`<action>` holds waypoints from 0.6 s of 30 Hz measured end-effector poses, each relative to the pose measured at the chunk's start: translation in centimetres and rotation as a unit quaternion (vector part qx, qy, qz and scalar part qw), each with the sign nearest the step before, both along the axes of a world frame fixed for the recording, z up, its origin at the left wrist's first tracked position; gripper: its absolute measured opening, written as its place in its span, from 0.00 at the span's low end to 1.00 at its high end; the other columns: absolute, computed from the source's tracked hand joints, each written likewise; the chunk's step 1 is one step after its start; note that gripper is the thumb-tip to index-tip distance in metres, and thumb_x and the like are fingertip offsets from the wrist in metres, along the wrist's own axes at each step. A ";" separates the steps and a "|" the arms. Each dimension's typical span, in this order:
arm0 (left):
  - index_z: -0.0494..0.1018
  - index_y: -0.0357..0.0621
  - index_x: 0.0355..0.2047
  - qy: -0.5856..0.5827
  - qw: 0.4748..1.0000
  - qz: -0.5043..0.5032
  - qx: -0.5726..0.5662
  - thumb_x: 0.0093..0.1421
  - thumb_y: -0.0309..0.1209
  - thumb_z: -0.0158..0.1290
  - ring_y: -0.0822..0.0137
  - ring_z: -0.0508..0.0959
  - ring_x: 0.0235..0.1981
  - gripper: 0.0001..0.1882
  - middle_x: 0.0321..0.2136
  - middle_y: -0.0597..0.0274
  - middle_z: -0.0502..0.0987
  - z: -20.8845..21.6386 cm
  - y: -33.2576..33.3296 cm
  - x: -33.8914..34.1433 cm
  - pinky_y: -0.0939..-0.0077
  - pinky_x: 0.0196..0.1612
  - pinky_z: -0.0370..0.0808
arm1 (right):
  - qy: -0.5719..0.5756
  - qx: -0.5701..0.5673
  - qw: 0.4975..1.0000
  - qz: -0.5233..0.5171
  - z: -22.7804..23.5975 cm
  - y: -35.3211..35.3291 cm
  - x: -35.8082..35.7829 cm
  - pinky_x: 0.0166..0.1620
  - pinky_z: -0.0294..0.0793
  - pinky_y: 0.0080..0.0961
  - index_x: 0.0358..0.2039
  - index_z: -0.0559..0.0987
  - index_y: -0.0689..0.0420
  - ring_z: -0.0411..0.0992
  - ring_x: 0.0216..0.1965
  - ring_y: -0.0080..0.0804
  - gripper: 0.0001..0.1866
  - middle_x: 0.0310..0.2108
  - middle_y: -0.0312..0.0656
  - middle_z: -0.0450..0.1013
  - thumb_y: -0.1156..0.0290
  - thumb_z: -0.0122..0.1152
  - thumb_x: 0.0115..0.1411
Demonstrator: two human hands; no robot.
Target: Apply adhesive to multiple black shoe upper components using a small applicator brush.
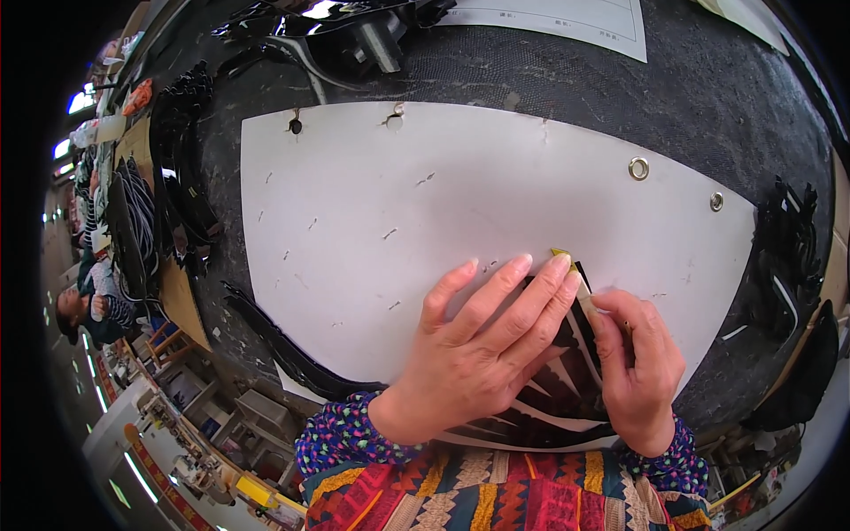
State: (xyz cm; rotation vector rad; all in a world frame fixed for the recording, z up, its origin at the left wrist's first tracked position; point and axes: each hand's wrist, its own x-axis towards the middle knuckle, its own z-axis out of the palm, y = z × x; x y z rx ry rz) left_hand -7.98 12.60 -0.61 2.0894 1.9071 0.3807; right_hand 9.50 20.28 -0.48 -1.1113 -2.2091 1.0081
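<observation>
My left hand (pixel 474 350) lies flat, fingers spread, pressing down on black cut pieces (pixel 558 398) that rest on a white board (pixel 398 230). My right hand (pixel 637 363) is closed around a small yellowish-handled tool (pixel 574 270), its tip poking out beside my left fingertips on the board. The black pieces are mostly hidden under both hands; thin white gaps show between them.
The white board bears small cut marks and two metal eyelets (pixel 638 167) on its right side. Black strips (pixel 283 345) lie along the board's left edge. More black pieces are piled at the right (pixel 788 257), the left (pixel 181 168) and the top (pixel 354 35). A paper sheet (pixel 567 22) lies at the far edge.
</observation>
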 end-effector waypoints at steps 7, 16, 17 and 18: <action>0.73 0.54 0.60 -0.002 1.000 0.003 -0.006 0.60 0.44 0.58 0.69 0.64 0.63 0.28 0.62 0.72 0.69 0.1 -0.1 -0.1 0.63 0.68 0.53 | 0.007 -0.006 1.000 0.001 -0.1 0.0 -0.2 0.27 0.74 0.29 0.45 0.74 0.66 0.74 0.26 0.39 0.14 0.33 0.48 0.74 0.88 0.61 0.58; 0.73 0.58 0.59 -0.008 1.000 0.006 -0.014 0.59 0.46 0.58 0.67 0.64 0.62 0.27 0.63 0.69 0.69 0.2 0.2 -0.3 0.65 0.66 0.54 | -0.004 -0.016 1.000 -0.001 0.0 -0.1 0.0 0.27 0.74 0.29 0.45 0.74 0.65 0.74 0.26 0.40 0.14 0.32 0.47 0.74 0.88 0.61 0.58; 0.74 0.59 0.59 -0.009 1.000 0.005 -0.013 0.59 0.46 0.58 0.67 0.64 0.62 0.27 0.63 0.68 0.69 0.1 0.3 -0.3 0.65 0.66 0.54 | -0.006 -0.015 1.000 -0.002 0.0 0.0 0.0 0.27 0.74 0.29 0.45 0.74 0.65 0.74 0.26 0.40 0.14 0.32 0.47 0.74 0.88 0.61 0.58; 0.74 0.59 0.59 -0.007 1.000 0.005 -0.013 0.59 0.46 0.58 0.67 0.64 0.62 0.27 0.63 0.68 0.69 0.2 0.3 -0.3 0.65 0.66 0.54 | -0.004 -0.015 1.000 -0.001 0.1 0.0 0.0 0.27 0.74 0.29 0.45 0.74 0.65 0.74 0.26 0.40 0.14 0.32 0.47 0.74 0.88 0.61 0.58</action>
